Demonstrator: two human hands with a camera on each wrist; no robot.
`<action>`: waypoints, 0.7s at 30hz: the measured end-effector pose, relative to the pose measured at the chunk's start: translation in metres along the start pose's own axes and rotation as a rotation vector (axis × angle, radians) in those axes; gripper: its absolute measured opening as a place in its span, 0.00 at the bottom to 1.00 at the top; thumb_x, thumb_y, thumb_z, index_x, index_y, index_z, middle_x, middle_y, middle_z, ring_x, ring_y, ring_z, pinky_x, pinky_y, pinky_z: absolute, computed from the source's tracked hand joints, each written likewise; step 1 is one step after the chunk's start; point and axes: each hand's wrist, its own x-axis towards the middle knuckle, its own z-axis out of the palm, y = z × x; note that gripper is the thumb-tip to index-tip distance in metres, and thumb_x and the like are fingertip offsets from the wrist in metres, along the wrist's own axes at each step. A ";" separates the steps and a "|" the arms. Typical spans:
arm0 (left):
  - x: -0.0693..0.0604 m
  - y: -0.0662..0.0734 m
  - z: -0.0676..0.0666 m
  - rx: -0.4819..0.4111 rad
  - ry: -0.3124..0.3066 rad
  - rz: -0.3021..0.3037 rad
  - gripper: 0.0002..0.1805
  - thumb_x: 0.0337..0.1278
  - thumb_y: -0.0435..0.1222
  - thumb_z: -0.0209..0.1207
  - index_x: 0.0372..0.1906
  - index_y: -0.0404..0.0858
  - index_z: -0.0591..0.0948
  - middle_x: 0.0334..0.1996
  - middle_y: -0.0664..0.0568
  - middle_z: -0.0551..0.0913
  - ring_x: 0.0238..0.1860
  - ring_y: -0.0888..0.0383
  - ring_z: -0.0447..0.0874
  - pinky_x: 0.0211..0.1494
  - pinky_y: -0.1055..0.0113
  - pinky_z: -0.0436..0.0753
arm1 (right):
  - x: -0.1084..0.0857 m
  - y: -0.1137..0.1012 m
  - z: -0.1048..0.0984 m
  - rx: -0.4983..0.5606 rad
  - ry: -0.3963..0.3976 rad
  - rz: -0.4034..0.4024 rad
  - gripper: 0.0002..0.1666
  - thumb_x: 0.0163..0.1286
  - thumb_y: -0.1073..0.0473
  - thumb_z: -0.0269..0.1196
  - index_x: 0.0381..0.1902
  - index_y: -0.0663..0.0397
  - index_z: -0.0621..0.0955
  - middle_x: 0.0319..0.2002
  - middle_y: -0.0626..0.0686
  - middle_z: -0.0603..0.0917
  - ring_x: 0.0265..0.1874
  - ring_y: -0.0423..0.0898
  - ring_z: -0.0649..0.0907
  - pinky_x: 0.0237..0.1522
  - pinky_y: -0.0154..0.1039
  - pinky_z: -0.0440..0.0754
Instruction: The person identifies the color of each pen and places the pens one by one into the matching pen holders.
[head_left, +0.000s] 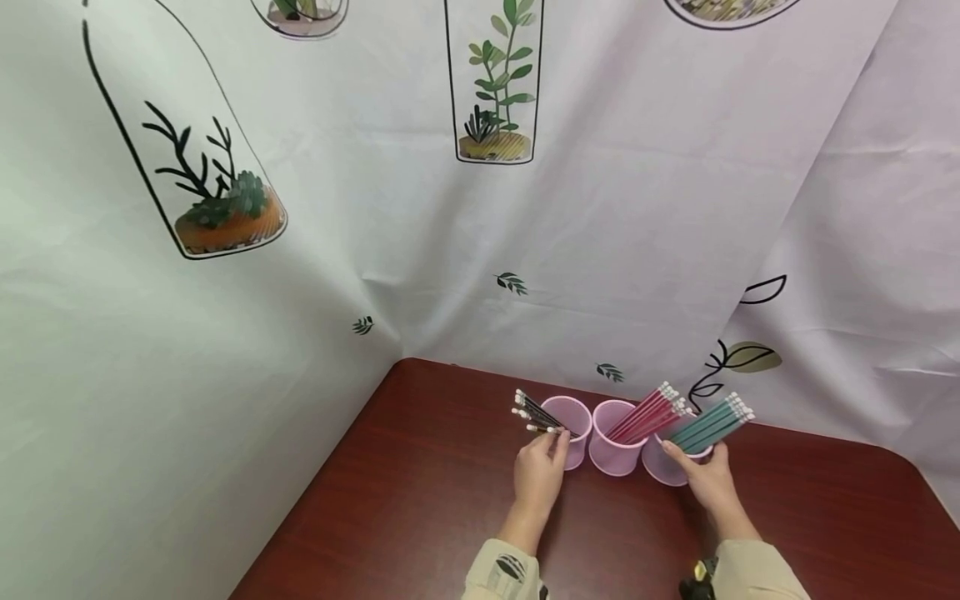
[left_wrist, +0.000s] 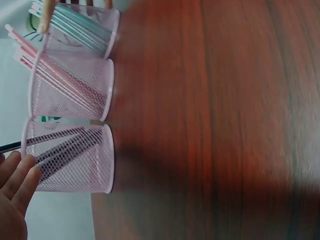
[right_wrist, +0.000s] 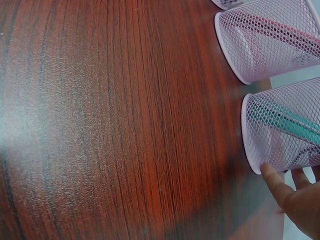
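Three pink mesh pencil cups stand in a row. Black pencils with white ends lean leftward in the left cup (left_wrist: 75, 165). My left hand (head_left: 538, 473) is at that cup's rim and pinches a black pencil (left_wrist: 11, 147) near its upper end; the thumb is hidden in the left wrist view. Pink pencils (head_left: 649, 414) lean right in the middle cup (head_left: 617, 457). Teal pencils (head_left: 708, 425) lean right in the right cup (right_wrist: 280, 130). My right hand (head_left: 712, 483) grips this right cup, thumb at the rim and fingers around its far right side.
The cups stand near the back edge of a dark red-brown wooden table (head_left: 420, 483). Behind it and to the left hangs a white cloth (head_left: 637, 208) printed with plants in jars. The left and middle cups stand close together.
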 end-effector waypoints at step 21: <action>0.045 -0.084 -0.058 0.201 -0.763 -0.408 0.31 0.56 0.60 0.51 0.48 0.37 0.80 0.43 0.43 0.82 0.45 0.44 0.79 0.47 0.50 0.78 | -0.002 -0.012 -0.035 0.069 0.227 -0.065 0.55 0.67 0.44 0.54 0.71 0.55 0.31 0.71 0.64 0.34 0.69 0.59 0.39 0.68 0.51 0.37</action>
